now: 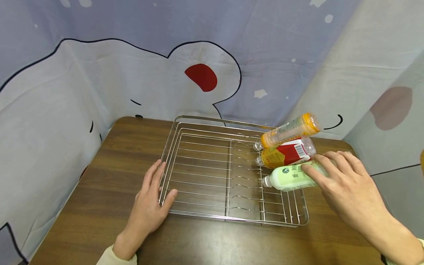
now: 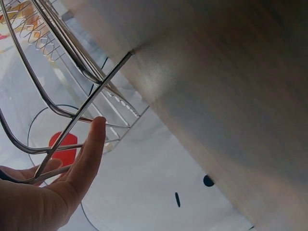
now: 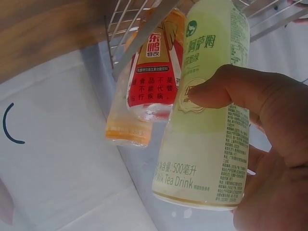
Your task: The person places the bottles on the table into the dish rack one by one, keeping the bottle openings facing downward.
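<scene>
My right hand (image 1: pixel 347 184) holds a pale green milk tea bottle (image 1: pixel 291 177) near its base, with the thumb across the label in the right wrist view. The bottle lies tilted over the right part of a wire dish rack (image 1: pixel 228 176), its neck pointing left. Beside it, a red-and-yellow drink bottle (image 1: pixel 285 154) and a clear bottle with orange bands (image 1: pixel 288 131) lean on the rack the same way. At the rack's left end, my left hand (image 1: pixel 149 202) rests against the rim, fingers fairly straight, thumb over the inner side.
The rack stands on a brown wooden table (image 1: pixel 109 158). Wavy wire dividers (image 1: pixel 243 187) run along its right half. A printed cloth curtain (image 1: pixel 149 77) hangs close behind the table and along both sides.
</scene>
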A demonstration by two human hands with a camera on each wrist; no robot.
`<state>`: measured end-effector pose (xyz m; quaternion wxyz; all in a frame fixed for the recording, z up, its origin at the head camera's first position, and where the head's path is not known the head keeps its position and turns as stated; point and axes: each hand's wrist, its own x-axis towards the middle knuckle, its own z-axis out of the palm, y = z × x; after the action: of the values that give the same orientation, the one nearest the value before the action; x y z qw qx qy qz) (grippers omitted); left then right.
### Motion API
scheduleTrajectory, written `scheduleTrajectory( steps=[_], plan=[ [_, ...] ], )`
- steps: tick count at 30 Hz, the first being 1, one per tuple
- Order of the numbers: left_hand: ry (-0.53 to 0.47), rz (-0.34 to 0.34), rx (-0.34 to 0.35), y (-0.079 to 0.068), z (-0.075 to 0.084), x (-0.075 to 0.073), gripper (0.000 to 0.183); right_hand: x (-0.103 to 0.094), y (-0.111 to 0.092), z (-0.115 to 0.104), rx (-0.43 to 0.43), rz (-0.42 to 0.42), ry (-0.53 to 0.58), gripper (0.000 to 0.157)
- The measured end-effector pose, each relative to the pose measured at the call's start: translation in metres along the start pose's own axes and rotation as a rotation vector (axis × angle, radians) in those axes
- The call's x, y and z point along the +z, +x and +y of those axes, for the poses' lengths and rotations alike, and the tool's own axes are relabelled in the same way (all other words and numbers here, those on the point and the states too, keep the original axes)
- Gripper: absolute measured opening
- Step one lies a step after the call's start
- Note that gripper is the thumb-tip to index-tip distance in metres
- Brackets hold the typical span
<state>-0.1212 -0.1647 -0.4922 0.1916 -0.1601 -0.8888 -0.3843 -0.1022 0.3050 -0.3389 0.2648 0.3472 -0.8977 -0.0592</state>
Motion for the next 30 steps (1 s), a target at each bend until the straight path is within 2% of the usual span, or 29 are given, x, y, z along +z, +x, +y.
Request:
scheduleTrajectory(
  steps=[5,12,30],
  plan=[
    [0.002,-0.001,0.001,0.0,0.0,0.0,0.079,0.003,-0.002,-0.003,-0.001,-0.001,0.002,0.05],
    [0.004,-0.002,0.003,0.0,0.0,0.0,0.079,0.005,0.001,-0.01,-0.012,0.034,-0.016,0.043],
    [0.003,-0.015,-0.01,0.0,0.001,-0.001,0.081,0.013,-0.002,-0.012,-0.017,0.039,-0.016,0.044]
  ],
)
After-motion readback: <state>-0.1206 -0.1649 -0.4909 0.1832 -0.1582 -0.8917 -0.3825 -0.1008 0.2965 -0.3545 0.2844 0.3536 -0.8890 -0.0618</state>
